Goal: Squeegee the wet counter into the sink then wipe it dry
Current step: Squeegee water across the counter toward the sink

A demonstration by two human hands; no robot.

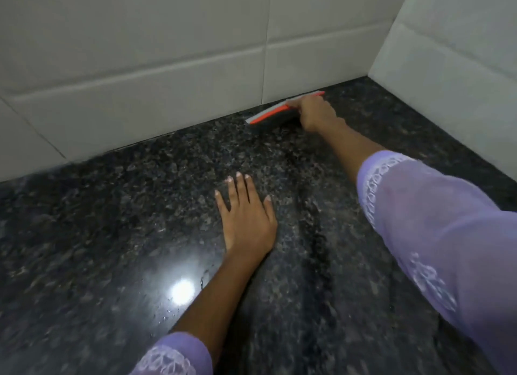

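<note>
Right hand (314, 112) has a closed grip around the squeegee (275, 112), blade lying along the back wall; left hand (246, 215) lies flat, fingers straight, on the counter (112, 220).

Pale grey tiled walls (167, 53) meet in a corner at the right, with thin grout lines between large tiles. A bright lamp reflection (182, 290) glares low down.

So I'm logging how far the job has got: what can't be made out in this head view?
- Squeegee: handle hidden inside the right hand; blade motion-blurred.
- Sink: out of frame, so its direction is unknown.
- Drying cloth: none in view.
- Counter wetness: glare and dark speckle mask it beyond a few droplets.
- Left hand: lies flat; anything beneath it is covered.
</note>
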